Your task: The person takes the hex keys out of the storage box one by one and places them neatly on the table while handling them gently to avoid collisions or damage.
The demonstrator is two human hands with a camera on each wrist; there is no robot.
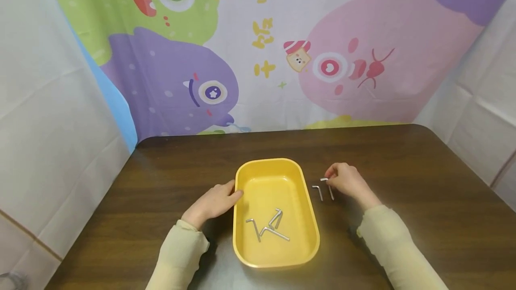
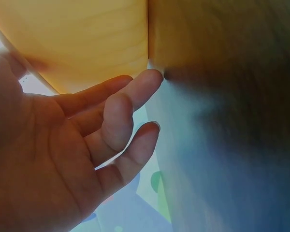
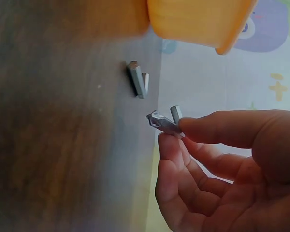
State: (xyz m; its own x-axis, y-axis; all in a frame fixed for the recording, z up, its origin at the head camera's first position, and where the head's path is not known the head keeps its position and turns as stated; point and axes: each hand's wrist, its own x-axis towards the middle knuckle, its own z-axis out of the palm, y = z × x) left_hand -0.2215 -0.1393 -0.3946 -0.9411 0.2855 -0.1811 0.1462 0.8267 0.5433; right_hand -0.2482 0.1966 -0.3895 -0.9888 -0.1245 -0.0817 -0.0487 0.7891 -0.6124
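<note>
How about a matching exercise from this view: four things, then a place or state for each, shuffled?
1. Yellow rounded-rectangle tray
2. Left hand
3. Right hand
4. Dark brown wood-grain table

A. Pinching an L-shaped silver metal key
B. Underneath the tray
C. Containing other L-shaped keys
D. At the tray's left rim

Pairs: 1-C, 2-D, 3-A, 4-B

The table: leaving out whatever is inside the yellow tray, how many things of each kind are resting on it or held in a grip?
Yellow tray: 1
L-shaped metal keys: 2 (one lying on the table, one pinched in the right grip)
Total: 3
</note>
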